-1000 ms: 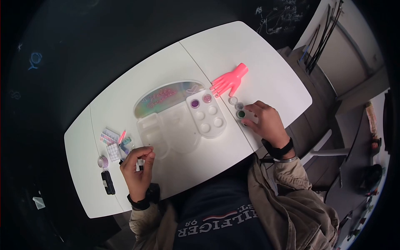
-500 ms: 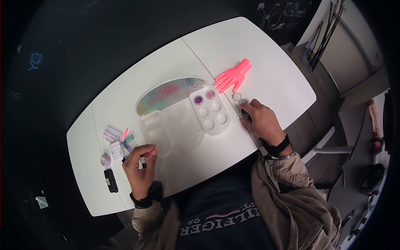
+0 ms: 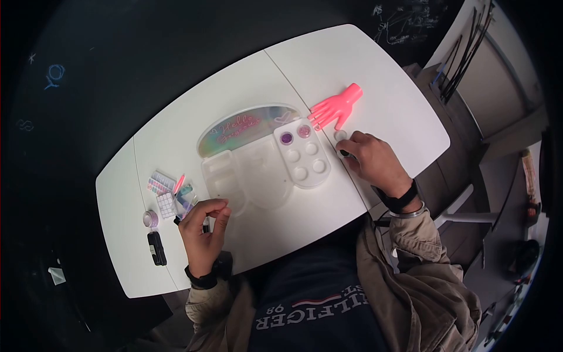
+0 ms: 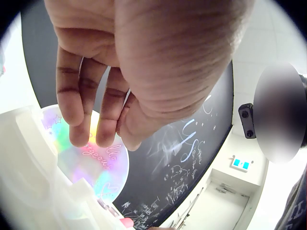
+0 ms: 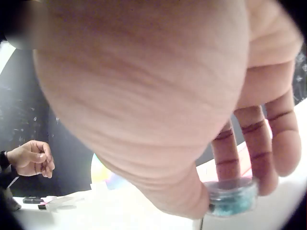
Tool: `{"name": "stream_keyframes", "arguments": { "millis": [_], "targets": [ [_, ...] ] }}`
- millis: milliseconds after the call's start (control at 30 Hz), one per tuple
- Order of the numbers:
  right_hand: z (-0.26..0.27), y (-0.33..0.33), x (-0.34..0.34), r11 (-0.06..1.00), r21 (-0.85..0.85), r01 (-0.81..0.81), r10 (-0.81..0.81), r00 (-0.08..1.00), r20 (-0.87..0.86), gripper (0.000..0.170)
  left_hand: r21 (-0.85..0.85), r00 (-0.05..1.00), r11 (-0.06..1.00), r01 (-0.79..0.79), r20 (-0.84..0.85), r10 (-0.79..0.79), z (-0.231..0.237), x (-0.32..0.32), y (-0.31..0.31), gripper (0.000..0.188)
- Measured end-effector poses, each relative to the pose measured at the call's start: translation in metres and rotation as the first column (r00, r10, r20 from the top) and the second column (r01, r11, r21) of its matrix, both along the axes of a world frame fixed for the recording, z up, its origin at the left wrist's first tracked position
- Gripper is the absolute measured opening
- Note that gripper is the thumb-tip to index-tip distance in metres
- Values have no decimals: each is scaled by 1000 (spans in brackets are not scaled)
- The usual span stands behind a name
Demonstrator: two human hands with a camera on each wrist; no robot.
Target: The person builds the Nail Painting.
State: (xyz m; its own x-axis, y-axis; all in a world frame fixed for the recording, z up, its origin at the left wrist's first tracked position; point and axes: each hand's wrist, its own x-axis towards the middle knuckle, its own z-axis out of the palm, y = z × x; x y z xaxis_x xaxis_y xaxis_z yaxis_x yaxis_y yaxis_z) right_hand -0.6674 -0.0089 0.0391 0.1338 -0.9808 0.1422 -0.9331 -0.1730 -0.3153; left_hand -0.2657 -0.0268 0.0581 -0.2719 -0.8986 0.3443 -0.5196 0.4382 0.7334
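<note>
My right hand [image 3: 380, 164] pinches a small clear jar of teal glitter [image 5: 234, 199] between thumb and fingers, at the table's right side. Another small round pot [image 3: 341, 136] lies just beyond the fingertips. A pink model hand [image 3: 337, 110] rests behind it. Left of the jar is a white tray with round wells [image 3: 305, 160]; a purple pot [image 3: 287, 138] and a pink glitter pot [image 3: 304, 131] fill its two far wells. My left hand [image 3: 202, 234] hovers near the front left of the white case [image 3: 258, 176], fingers loosely curled, nothing between them.
The case's iridescent lid [image 3: 246, 130] stands along its far edge. At the left lie nail-tip sheets [image 3: 161, 182], a pink pen [image 3: 179, 183], a white grid box [image 3: 166, 205], a tape roll [image 3: 151, 219] and a black case [image 3: 156, 249]. A seam crosses the white table [image 3: 393, 76].
My right hand has come down around the jar, and its thumb and fingers have drawn together on it. The left hand keeps its pose, and the head view has shifted slightly.
</note>
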Motion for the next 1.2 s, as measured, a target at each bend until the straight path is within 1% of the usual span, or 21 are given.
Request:
{"name": "stream_keyframes", "arguments": {
  "millis": [67, 167, 233, 300, 400, 433, 533, 633, 733, 833, 933, 1033, 1133, 1200],
  "targets": [
    [5, -6, 3, 997, -68, -45, 45, 999, -2, 31, 2, 1000, 1000, 3, -1, -3, 0, -2, 0, 16],
    [12, -19, 17, 981, -120, -150, 156, 987, 38, 31, 7, 1000, 1000, 14, 1, -14, -1, -5, 1, 16],
    [12, -28, 27, 967, -145, -208, 214, 976, 31, 30, 11, 1000, 1000, 22, 9, -23, 0, -5, 1, 16],
    [12, -35, 39, 954, -156, -255, 260, 966, 9, 30, 17, 1000, 1000, 15, 18, -15, 0, -5, 2, 16],
    [6, -47, 57, 925, -234, -301, 297, 953, -52, 32, 18, 1000, 1000, 14, 15, -15, 0, -5, 1, 16],
    [12, -49, 60, 941, -130, -311, 304, 950, -73, 29, 18, 1000, 1000, 16, 11, -16, 0, -5, 1, 16],
    [-2, -57, 70, 931, -181, -317, 294, 945, -142, 29, 20, 1000, 1000, 11, 25, -12, 2, -5, 1, 17],
    [-5, -59, 75, 929, -166, -331, 305, 938, -166, 28, 17, 1000, 1000, 5, 29, -5, 3, -4, 2, 18],
    [2, -57, 73, 943, -99, -319, 299, 938, -177, 27, 42, 1000, 999, -7, 7, 7, 1, -1, 2, 20],
    [-1, -58, 70, 940, -104, -325, 309, 940, -144, 26, 40, 1000, 999, -8, -21, 9, -3, 0, 1, 22],
    [-1, -60, 68, 931, -113, -347, 328, 931, -161, 25, 30, 1000, 1000, 6, -31, -5, -4, -1, 0, 23],
    [9, -59, 69, 963, -124, -241, 236, 970, -51, 22, 17, 1000, 1000, -2, -12, 2, -3, 1, 1, 28],
    [14, -60, 59, 957, -134, -258, 267, 963, 49, 18, 36, 999, 999, -23, -40, 25, -3, -1, 2, 34],
    [1, -62, 55, 955, -122, -269, 275, 961, 35, 16, 32, 999, 999, -13, -35, 14, -6, 0, 1, 36]
  ]
}}
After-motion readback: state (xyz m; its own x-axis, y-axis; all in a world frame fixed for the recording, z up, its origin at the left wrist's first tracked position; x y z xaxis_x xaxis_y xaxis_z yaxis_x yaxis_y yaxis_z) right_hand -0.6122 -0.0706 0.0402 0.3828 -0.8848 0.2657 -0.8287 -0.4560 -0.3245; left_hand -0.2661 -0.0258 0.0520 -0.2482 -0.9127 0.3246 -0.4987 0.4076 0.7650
